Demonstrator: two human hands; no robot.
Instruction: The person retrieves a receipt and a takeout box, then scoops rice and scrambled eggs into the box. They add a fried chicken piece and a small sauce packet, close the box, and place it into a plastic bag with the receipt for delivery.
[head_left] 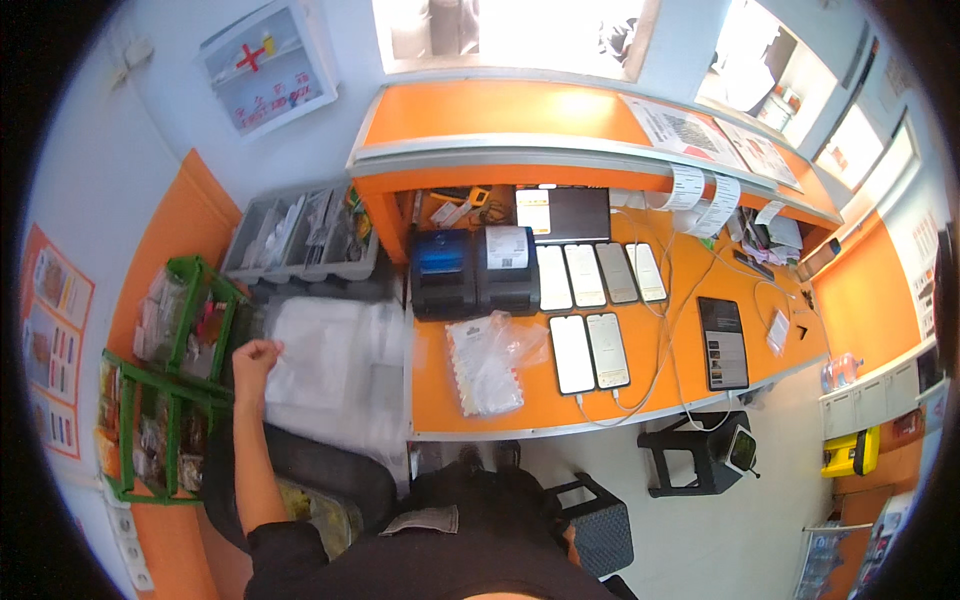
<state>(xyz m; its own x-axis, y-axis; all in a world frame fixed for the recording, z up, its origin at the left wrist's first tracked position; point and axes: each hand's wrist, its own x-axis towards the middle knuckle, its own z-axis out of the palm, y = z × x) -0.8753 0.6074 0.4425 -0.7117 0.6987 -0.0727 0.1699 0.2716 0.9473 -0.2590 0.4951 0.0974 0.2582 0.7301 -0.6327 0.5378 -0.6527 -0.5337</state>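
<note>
My left hand (257,362) is closed in a pinch at the left edge of a whitish, see-through plastic bag (318,352). The bag lies over a pile of similar bags left of the orange desk, and its outline is somewhat blurred. Of my right side only a sliver of skin shows, low beside the black stool (597,530); its fingers are hidden. On the desk to the right of the bags rests a clear plastic package (487,370) with a white, scalloped-edge pattern.
Several phones (572,355) and a tablet (722,343) lie on the orange desk (660,375), with loose white cables. Two black label printers (443,272) stand behind the package. Green bins (150,425) and a grey divided tray (300,240) flank the bags. A black bin (335,465) stands below them.
</note>
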